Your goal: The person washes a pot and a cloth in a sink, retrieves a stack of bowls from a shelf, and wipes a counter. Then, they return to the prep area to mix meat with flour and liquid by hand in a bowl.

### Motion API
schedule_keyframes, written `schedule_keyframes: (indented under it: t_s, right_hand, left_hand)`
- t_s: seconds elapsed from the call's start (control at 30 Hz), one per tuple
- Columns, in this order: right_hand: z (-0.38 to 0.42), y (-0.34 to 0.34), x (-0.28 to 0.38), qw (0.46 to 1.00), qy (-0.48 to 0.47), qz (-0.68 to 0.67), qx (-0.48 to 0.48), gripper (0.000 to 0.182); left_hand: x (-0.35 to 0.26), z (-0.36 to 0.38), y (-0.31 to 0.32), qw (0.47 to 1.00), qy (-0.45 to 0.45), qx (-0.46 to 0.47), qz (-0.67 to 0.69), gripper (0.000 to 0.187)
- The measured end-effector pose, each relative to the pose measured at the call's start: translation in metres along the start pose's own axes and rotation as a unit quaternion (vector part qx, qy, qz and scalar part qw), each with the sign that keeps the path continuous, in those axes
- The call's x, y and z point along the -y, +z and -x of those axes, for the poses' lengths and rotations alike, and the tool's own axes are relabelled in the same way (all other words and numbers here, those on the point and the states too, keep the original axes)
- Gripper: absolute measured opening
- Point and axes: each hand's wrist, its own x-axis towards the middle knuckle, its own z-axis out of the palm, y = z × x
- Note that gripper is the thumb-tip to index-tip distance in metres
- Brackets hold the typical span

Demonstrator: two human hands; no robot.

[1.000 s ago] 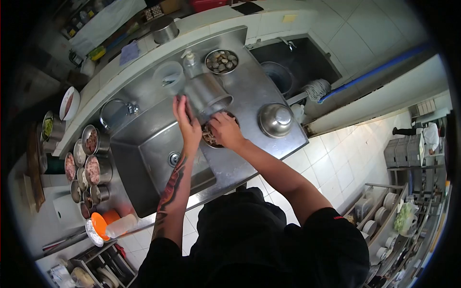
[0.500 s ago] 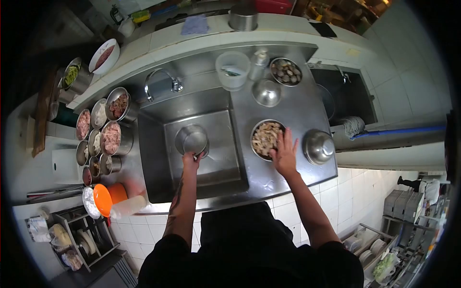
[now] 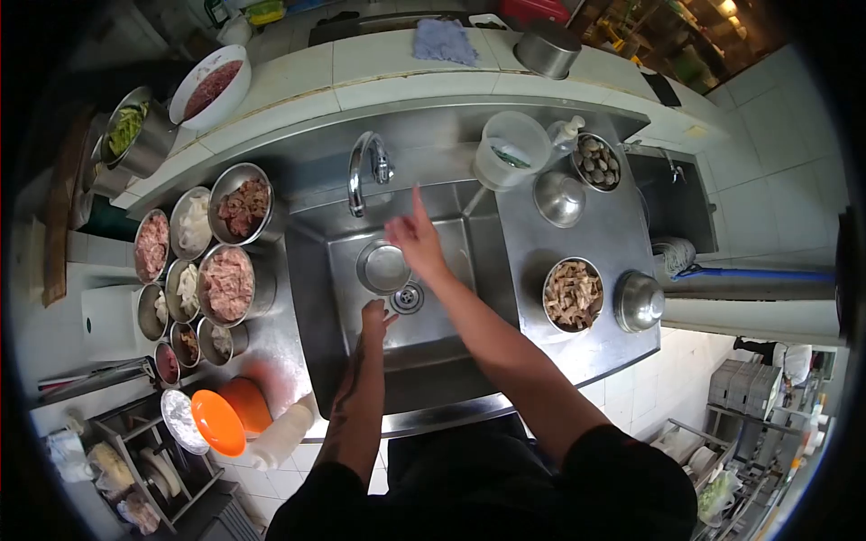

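Note:
A round metal bowl (image 3: 382, 267) sits in the steel sink (image 3: 492, 298), close to the drain (image 3: 407, 297). My left hand (image 3: 374, 317) is just on the near side of the bowl, apart from its rim, with fingers partly spread and nothing visible in them. Over the bowl's right side, my right hand (image 3: 415, 242) reaches toward the faucet (image 3: 368, 171) with one finger stretched out. It is somewhat blurred and appears to hold nothing. On the counter to the right stands a metal bowl of pale brown cut pieces (image 3: 573, 295), no hand touching it.
Several metal containers of raw meat (image 3: 227, 284) crowd the left counter. An orange bowl (image 3: 217, 422) and a clear bottle (image 3: 282, 436) lie near the front edge. At right are overturned bowls (image 3: 640, 301), a plastic tub (image 3: 511, 153), a pump bottle (image 3: 566, 135) and a bowl of shellfish (image 3: 596, 163).
My right hand has left the bowl of cut pieces and moved left over the sink. My left hand has let go of the metal bowl. The view has shifted left.

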Motion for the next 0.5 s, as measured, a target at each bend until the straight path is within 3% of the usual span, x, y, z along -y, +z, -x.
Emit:
schedule_keyframes:
  t_s: [0.07, 0.1, 0.13, 0.17, 0.23, 0.27, 0.3, 0.33, 0.47, 0.5]
  right_hand:
    - [-0.033, 0.030, -0.021, 0.999, 0.003, -0.031, -0.032, 0.070]
    - [-0.040, 0.040, -0.037, 0.974, -0.017, 0.208, 0.085, 0.052]
    - [-0.041, 0.045, -0.052, 0.880, -0.033, 0.431, 0.196, 0.037]
    - [-0.034, 0.048, -0.068, 0.882, -0.030, 0.429, 0.194, 0.037]
    - [-0.019, 0.054, -0.085, 0.954, -0.050, 0.265, 0.131, 0.016]
    - [-0.018, 0.056, -0.086, 0.954, -0.050, 0.266, 0.129, 0.016]
    - [-0.016, 0.058, -0.080, 0.990, 0.114, 0.065, 0.053, 0.011]
    - [-0.010, 0.059, -0.081, 0.951, 0.271, -0.143, -0.031, 0.008]
    - [0.008, 0.061, -0.079, 0.952, 0.225, -0.203, -0.047, 0.017]
    - [0.012, 0.059, -0.066, 0.960, 0.221, -0.169, -0.025, 0.014]
  left_hand:
    - [0.003, 0.015, -0.005, 1.000, 0.004, 0.000, 0.028, 0.040]
    - [0.003, 0.021, -0.008, 0.998, 0.005, -0.001, 0.058, 0.043]
    - [0.002, 0.029, -0.010, 0.999, 0.003, -0.002, 0.053, 0.043]
    - [0.001, 0.038, -0.013, 0.994, -0.007, 0.030, 0.105, 0.047]
    - [-0.014, 0.057, -0.009, 0.978, -0.043, 0.081, 0.189, 0.053]
    - [-0.024, 0.065, -0.001, 0.978, -0.043, 0.083, 0.188, 0.053]
    - [-0.039, 0.079, 0.012, 0.975, -0.033, 0.091, 0.200, 0.048]
    - [-0.046, 0.084, 0.018, 0.973, -0.026, 0.097, 0.209, 0.044]
    - [-0.075, 0.083, 0.042, 0.959, -0.048, 0.145, 0.237, 0.033]
    - [-0.103, 0.112, 0.061, 0.954, -0.003, 0.120, 0.273, 0.030]
